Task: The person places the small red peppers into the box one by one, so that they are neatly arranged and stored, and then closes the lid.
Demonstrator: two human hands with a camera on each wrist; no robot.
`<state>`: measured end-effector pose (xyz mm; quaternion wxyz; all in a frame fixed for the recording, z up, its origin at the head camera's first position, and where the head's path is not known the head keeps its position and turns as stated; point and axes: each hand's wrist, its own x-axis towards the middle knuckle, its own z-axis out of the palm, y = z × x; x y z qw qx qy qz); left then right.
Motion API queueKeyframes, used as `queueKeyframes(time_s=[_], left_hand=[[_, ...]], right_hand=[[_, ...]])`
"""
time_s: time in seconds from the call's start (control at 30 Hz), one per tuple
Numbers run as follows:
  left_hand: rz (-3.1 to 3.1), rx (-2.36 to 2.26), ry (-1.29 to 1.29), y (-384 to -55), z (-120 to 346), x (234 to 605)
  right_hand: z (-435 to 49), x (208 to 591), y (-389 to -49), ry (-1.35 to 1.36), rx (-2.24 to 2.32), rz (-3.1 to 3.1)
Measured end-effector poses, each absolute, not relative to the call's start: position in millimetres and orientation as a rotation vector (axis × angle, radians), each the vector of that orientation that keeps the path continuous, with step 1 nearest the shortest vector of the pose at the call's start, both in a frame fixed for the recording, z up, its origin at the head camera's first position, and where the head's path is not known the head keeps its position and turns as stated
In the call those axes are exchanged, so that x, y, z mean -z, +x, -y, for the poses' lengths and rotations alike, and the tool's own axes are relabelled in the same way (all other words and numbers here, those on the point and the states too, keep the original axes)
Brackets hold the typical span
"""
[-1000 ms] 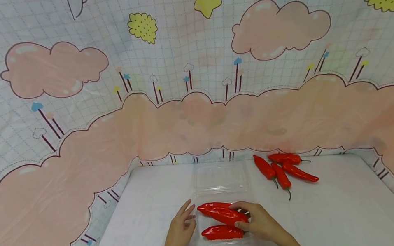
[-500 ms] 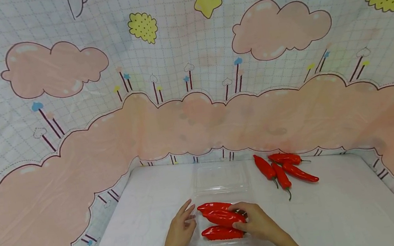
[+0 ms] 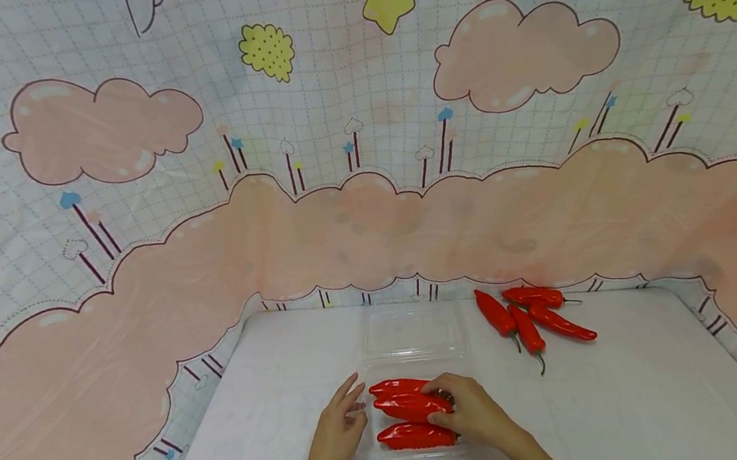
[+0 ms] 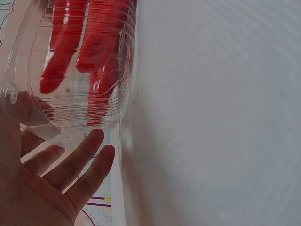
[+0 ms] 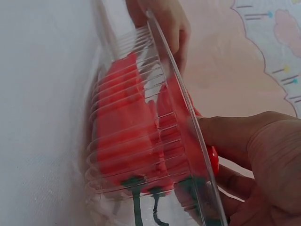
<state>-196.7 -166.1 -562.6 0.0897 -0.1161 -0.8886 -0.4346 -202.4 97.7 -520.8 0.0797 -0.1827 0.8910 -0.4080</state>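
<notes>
A clear plastic clamshell box lies opened on the white table, its lid folded back. Two red chili peppers rest in its tray: one near the front, one at the back. Between them my right hand pinches a third chili pepper by its stem end, thumb in front and fingers behind. Its tip points left. In the right wrist view, green stems show through the ribbed wall. My left hand stays at the box's left end, fingers loosely spread beside the wall, holding nothing.
Several more red chili peppers lie in a loose group at the back right of the table. A patterned cloth with pink clouds surrounds the table at the back and sides.
My right hand has shifted left and slightly lower with the chili pepper, which now lies between the other two in the tray. The left hand has not moved.
</notes>
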Motion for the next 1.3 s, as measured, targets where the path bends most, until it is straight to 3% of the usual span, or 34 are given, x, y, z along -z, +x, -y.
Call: queueKeyframes(time_s=[1.3], left_hand=[[2.659, 1.277, -0.336, -198.0, 165.0, 561.2]], right_hand=[[-93.9, 520.7, -210.2, -0.615, 1.207, -2.709]])
